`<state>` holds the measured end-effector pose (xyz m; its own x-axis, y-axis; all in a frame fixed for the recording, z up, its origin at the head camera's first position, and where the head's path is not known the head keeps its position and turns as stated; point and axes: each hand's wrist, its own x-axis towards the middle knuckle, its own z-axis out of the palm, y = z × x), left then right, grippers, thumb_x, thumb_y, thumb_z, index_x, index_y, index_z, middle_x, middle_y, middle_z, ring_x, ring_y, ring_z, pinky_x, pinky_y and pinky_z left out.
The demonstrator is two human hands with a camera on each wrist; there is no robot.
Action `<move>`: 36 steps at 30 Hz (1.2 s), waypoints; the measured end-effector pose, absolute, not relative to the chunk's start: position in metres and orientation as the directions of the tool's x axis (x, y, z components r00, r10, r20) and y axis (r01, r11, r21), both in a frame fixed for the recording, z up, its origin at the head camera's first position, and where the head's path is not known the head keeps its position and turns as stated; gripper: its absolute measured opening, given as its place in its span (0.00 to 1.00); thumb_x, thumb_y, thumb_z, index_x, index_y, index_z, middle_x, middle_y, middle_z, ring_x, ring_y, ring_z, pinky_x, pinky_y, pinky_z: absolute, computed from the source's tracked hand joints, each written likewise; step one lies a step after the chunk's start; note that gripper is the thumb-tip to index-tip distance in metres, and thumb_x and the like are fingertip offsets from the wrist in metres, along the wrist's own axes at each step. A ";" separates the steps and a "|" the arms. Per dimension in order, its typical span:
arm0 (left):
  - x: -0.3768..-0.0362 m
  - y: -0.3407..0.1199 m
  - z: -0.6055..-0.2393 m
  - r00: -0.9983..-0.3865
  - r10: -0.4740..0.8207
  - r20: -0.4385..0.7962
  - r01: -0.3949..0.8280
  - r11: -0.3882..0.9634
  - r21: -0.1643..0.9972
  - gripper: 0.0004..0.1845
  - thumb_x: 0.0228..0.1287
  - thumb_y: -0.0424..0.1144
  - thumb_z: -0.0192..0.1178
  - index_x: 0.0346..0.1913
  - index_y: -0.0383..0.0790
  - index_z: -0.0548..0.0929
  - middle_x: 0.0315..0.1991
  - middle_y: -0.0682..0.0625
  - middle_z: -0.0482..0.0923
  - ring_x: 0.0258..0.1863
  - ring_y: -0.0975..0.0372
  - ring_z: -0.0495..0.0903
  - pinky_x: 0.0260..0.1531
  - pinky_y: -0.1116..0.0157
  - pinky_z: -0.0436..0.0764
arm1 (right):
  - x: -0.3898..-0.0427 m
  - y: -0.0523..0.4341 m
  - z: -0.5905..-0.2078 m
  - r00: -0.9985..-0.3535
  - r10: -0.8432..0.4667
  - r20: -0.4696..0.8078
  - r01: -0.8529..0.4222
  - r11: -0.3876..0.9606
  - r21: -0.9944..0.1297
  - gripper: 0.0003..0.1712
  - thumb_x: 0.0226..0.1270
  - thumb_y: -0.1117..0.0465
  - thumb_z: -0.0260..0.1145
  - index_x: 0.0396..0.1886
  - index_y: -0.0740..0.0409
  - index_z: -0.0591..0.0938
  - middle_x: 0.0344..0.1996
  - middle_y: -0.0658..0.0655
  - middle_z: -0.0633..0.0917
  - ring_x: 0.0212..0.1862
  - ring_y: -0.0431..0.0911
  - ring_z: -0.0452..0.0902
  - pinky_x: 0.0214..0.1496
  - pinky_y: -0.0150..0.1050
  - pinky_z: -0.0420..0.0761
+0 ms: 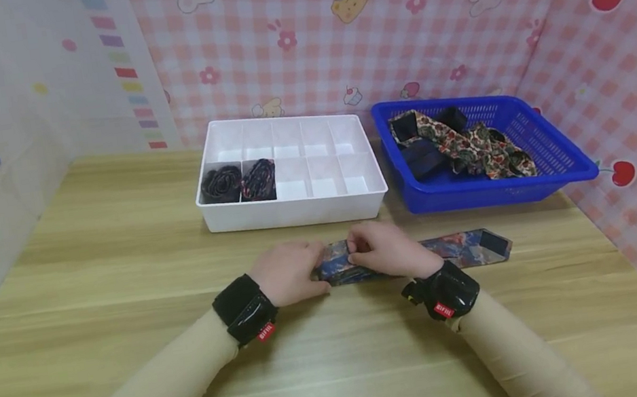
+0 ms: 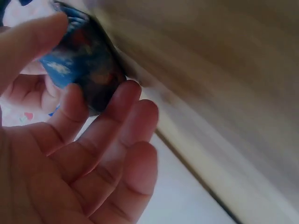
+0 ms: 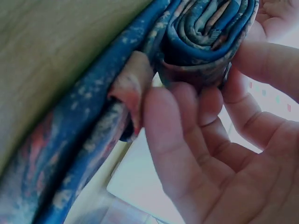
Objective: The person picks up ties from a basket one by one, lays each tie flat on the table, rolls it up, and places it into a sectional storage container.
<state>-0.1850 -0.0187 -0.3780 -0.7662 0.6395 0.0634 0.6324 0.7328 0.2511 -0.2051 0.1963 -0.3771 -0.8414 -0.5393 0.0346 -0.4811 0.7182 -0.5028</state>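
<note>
A blue patterned necktie (image 1: pixel 466 247) lies across the table, its left part wound into a flat roll (image 3: pixel 208 44) and its pointed end stretching to the right. My left hand (image 1: pixel 289 273) holds the left end of the roll, with the thumb and fingers on either side of it. At the roll's right side, my right hand (image 1: pixel 391 249) pinches the fabric between thumb and fingers. The right wrist view shows the coiled layers from the edge, with the loose length running off beside the fingers (image 3: pixel 163 126). Part of the tie is hidden under the right hand.
Behind my hands stands a white divided box (image 1: pixel 296 213); dark rolled ties (image 1: pixel 222 185) fill two front-left compartments. To its right is a blue basket (image 1: pixel 497 194) holding a floral tie (image 1: pixel 474 148) and dark items. Patterned cloth walls (image 1: pixel 297 57) border the wooden table (image 1: pixel 344 373).
</note>
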 end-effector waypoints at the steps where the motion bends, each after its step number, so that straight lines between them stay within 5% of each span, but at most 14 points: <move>1: -0.186 -0.019 -0.378 -0.763 0.644 0.059 0.633 0.725 0.270 0.21 0.49 0.52 0.72 0.38 0.44 0.75 0.26 0.57 0.73 0.25 0.63 0.73 0.24 0.64 0.73 | -0.205 0.196 -0.378 -0.845 -0.535 0.026 -0.470 0.718 -0.514 0.08 0.58 0.63 0.69 0.26 0.53 0.76 0.20 0.46 0.74 0.26 0.41 0.68 0.31 0.36 0.67; 5: -0.189 -0.020 -0.375 -0.745 0.666 0.034 0.617 0.669 0.414 0.16 0.50 0.45 0.69 0.32 0.45 0.72 0.23 0.57 0.71 0.22 0.65 0.69 0.21 0.67 0.68 | -0.204 0.197 -0.378 -0.868 -0.497 -0.002 -0.402 0.704 -0.585 0.08 0.61 0.60 0.67 0.24 0.53 0.77 0.18 0.46 0.76 0.19 0.40 0.71 0.24 0.35 0.70; 8: -0.190 -0.022 -0.369 -0.750 0.661 0.022 0.563 0.621 0.545 0.13 0.52 0.40 0.67 0.34 0.44 0.72 0.29 0.54 0.75 0.24 0.65 0.72 0.23 0.67 0.71 | -0.204 0.197 -0.378 -0.891 -0.453 -0.032 -0.319 0.673 -0.668 0.18 0.68 0.51 0.64 0.21 0.55 0.76 0.14 0.50 0.76 0.15 0.44 0.72 0.19 0.36 0.71; 15: -0.189 -0.021 -0.353 -0.759 0.645 0.091 0.525 0.522 0.673 0.08 0.57 0.34 0.61 0.39 0.41 0.74 0.40 0.49 0.82 0.41 0.60 0.82 0.41 0.64 0.80 | -0.204 0.198 -0.376 -0.910 -0.406 -0.084 -0.216 0.637 -0.740 0.31 0.65 0.33 0.57 0.20 0.55 0.77 0.16 0.55 0.81 0.18 0.49 0.80 0.25 0.40 0.77; 20: -0.188 -0.017 -0.356 -0.724 0.673 0.152 0.590 0.489 0.643 0.07 0.57 0.34 0.61 0.38 0.43 0.75 0.41 0.51 0.82 0.46 0.59 0.81 0.47 0.62 0.79 | -0.204 0.203 -0.373 -0.901 -0.425 -0.087 -0.271 0.708 -0.652 0.29 0.64 0.35 0.60 0.18 0.53 0.74 0.16 0.50 0.77 0.20 0.43 0.75 0.25 0.37 0.70; 27: -0.180 -0.006 -0.378 -0.689 0.700 0.187 0.691 0.556 0.462 0.22 0.51 0.50 0.72 0.36 0.45 0.70 0.38 0.52 0.70 0.33 0.61 0.72 0.32 0.65 0.74 | -0.204 0.206 -0.377 -0.870 -0.441 -0.223 -0.170 0.691 -0.702 0.21 0.62 0.43 0.63 0.29 0.58 0.80 0.23 0.54 0.82 0.22 0.47 0.79 0.20 0.42 0.80; 36: -0.176 0.001 -0.385 -0.734 0.657 0.173 0.674 0.672 0.306 0.26 0.48 0.51 0.74 0.45 0.45 0.72 0.36 0.52 0.80 0.31 0.60 0.79 0.28 0.61 0.77 | -0.210 0.205 -0.376 -0.866 -0.413 -0.282 -0.104 0.699 -0.707 0.23 0.59 0.43 0.66 0.20 0.57 0.77 0.21 0.54 0.80 0.22 0.49 0.79 0.23 0.43 0.82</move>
<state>-0.1756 0.0011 -0.3849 -0.7338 0.6570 0.1730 0.6740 0.6722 0.3064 -0.2098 0.2054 -0.3763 -0.8659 -0.4133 -0.2816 -0.1037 0.6992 -0.7074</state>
